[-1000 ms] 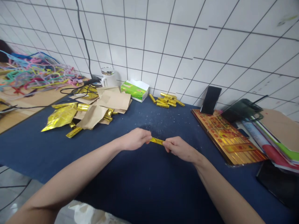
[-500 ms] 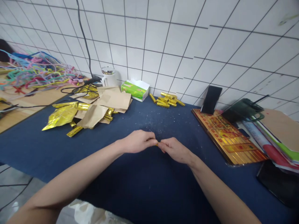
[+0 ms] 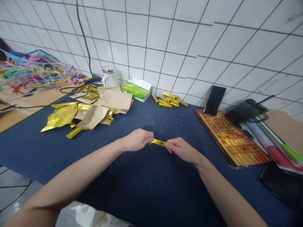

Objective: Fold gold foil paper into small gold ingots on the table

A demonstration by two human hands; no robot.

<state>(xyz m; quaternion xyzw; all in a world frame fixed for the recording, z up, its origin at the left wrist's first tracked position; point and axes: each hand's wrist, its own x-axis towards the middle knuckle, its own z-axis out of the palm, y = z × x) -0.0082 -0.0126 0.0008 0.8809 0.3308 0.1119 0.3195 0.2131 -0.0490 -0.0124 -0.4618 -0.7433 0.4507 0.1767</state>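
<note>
A slim roll of shiny gold foil [image 3: 158, 142] spans the gap between my two hands, just above the blue tabletop. My left hand [image 3: 138, 139] pinches its left end, and my right hand [image 3: 181, 148] grips its right end between thumb and fingers. Both ends are hidden by the fingers. Beyond the hands, near the wall, lies a small heap of similar gold rolls [image 3: 168, 101]. To the left, more gold foil pieces [image 3: 62, 116] lie around brown paper sheets [image 3: 115, 98].
A green tissue box [image 3: 136, 90] and a white mug [image 3: 109, 77] stand by the wall. At right, a phone [image 3: 215, 100] leans above an orange-gold decorated box [image 3: 230, 138], near a dark green cup [image 3: 247, 111]. Colourful fuzzy stems [image 3: 35, 71] pile up at far left.
My hands have drawn apart from nearly touching, the left to the left and the right slightly to the right. The gold foil roll now shows between them.
</note>
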